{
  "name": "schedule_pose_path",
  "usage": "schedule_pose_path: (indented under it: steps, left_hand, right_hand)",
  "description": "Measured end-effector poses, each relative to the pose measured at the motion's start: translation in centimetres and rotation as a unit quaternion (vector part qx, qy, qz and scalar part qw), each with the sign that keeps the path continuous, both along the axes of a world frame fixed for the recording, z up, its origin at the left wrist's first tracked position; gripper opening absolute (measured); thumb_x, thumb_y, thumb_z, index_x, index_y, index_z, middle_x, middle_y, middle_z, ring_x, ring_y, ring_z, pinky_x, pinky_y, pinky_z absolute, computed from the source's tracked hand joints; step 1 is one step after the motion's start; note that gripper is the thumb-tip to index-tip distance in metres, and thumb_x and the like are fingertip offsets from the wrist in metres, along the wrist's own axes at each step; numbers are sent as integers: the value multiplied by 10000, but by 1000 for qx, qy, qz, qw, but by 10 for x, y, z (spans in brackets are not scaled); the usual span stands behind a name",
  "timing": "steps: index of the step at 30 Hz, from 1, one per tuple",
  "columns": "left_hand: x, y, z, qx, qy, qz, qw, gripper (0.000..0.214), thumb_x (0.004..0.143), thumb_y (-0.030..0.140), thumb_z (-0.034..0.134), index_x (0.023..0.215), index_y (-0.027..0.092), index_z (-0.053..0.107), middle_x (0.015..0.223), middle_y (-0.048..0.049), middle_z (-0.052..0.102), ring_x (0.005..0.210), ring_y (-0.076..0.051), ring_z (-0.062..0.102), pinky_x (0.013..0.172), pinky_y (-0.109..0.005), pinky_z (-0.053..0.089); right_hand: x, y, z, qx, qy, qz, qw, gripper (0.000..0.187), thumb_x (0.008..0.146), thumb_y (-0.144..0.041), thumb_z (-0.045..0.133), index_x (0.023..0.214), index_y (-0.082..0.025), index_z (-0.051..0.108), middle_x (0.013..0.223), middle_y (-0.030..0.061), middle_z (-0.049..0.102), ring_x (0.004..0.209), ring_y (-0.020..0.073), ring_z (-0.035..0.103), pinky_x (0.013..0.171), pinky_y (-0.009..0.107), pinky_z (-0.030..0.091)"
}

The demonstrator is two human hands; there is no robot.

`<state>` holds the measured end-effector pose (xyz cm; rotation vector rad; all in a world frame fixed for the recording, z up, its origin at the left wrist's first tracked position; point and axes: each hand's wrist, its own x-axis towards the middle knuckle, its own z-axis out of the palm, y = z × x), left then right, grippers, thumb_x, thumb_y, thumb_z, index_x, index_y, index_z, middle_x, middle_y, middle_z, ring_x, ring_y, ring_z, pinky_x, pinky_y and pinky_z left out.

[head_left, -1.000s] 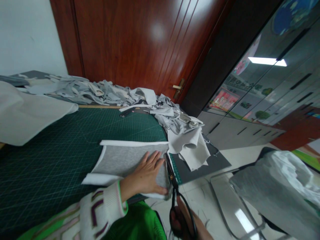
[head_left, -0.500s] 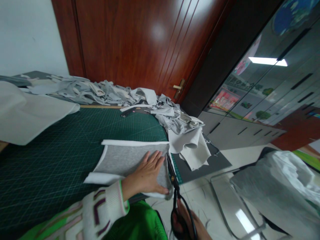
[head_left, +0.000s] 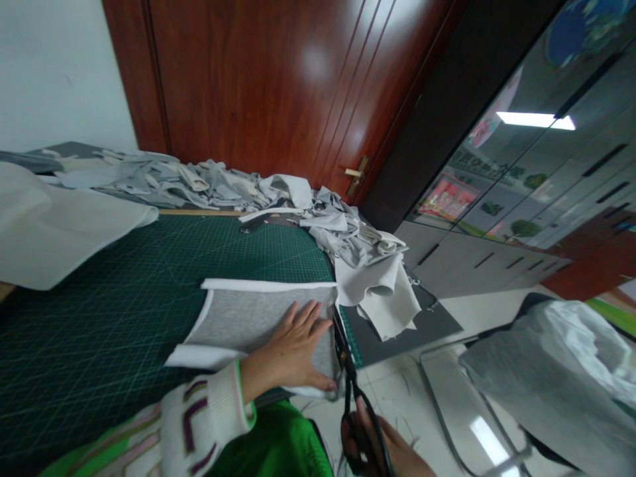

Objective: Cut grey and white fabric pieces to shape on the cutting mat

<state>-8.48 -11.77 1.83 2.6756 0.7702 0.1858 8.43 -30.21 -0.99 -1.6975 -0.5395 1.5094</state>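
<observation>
A piece of grey fabric [head_left: 238, 311] with white curled edges lies on the green cutting mat [head_left: 119, 318] near its front right corner. My left hand [head_left: 295, 348] rests flat on the fabric with its fingers spread, pressing on its right part. Black-handled scissors [head_left: 345, 358] are in my right hand [head_left: 387, 444], just past the mat's front edge. Their blades point away from me along the fabric's right edge and look nearly closed. Part of my right hand is hidden behind the scissor handles.
Heaped grey and white fabric scraps [head_left: 213, 185] line the back of the table and continue down its right side. A large white cloth [head_left: 59, 225] covers the left. Beyond the right edge stand a metal-framed chair [head_left: 447, 424] and a pale plastic bag [head_left: 556, 371].
The scissor blades have closed along the fabric's right edge, and the white strip there no longer shows beside them. My left hand has stayed in place.
</observation>
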Motion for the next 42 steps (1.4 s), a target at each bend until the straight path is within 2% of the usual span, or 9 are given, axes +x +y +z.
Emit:
schedule_pose_path:
  steps: [5, 10, 14, 18, 25, 29, 36, 38, 42]
  left_hand:
    - [1, 0, -1, -6, 3, 5, 1000, 1153, 671, 812, 659, 1533, 115, 341, 1645, -227, 127, 1534, -351, 24, 1229, -565, 34]
    - [2, 0, -6, -5, -14, 5, 1000, 1210, 680, 802, 655, 1553, 64, 257, 1638, -254, 141, 1537, -348, 42, 1234, -544, 30]
    - [2, 0, -7, -10, -3, 4, 1000, 1246, 674, 804, 658, 1553, 28, 237, 1639, -260, 121, 1538, -347, 32, 1234, -539, 14]
    - [2, 1, -10, -5, -22, -2, 1000, 1264, 653, 854, 619, 1557, 55, 246, 1635, -254, 181, 1534, -368, 69, 1230, -553, 37]
    - [2, 1, -15, 5, -34, 8, 999, 1237, 637, 805, 673, 1551, 72, 276, 1636, -231, 225, 1531, -379, 95, 1236, -539, 40]
    - [2, 1, -17, 7, -43, 8, 999, 1238, 642, 824, 657, 1551, 74, 277, 1635, -230, 228, 1534, -367, 82, 1235, -542, 28]
    - [2, 0, -11, -4, -22, 6, 1000, 1271, 652, 828, 656, 1546, 14, 262, 1632, -259, 189, 1538, -353, 45, 1237, -541, 11]
    - [2, 0, -10, -6, -19, 4, 1000, 1270, 663, 827, 648, 1548, 7, 250, 1632, -263, 172, 1539, -345, 30, 1236, -544, 6]
    - [1, 0, -13, -9, -21, 1, 1000, 1279, 670, 834, 639, 1559, 14, 221, 1635, -251, 161, 1539, -342, 22, 1236, -551, 3]
  right_hand:
    - [4, 11, -1, -14, 12, -1, 1000, 625, 682, -814, 653, 787, -199, 681, 745, 48, 637, 752, 187, 583, 689, 301, 468]
    - [12, 2, -2, 54, 7, 7, 999, 678, 392, -612, 939, 899, -233, 699, 874, 58, 674, 974, 251, 587, 778, 292, 483]
    - [12, 3, -3, 32, 10, 43, 999, 578, 548, -710, 835, 767, -197, 679, 763, 48, 647, 804, 203, 590, 669, 265, 465]
    - [-1, 19, -9, -6, 48, -9, 999, 701, 617, -870, 641, 762, -184, 649, 705, 21, 603, 659, 144, 548, 575, 247, 420]
    - [-25, 45, 8, 19, 126, -119, 985, 740, 334, -751, 862, 696, -176, 569, 614, -40, 577, 587, 79, 500, 565, 195, 379]
    - [-29, 47, 11, 50, 107, -116, 986, 729, 328, -762, 852, 618, -165, 550, 542, -51, 538, 521, 54, 441, 521, 191, 294]
    - [-30, 44, 8, 56, 116, -135, 982, 729, 282, -713, 890, 650, -161, 588, 578, -40, 557, 591, 80, 502, 547, 189, 320]
    - [-27, 43, 4, 67, 112, -122, 984, 721, 321, -728, 881, 653, -160, 586, 576, -40, 541, 579, 78, 485, 539, 195, 310]
    - [-17, 40, -10, 107, 55, -37, 992, 672, 575, -816, 736, 664, -168, 578, 604, -26, 522, 547, 75, 427, 532, 234, 290]
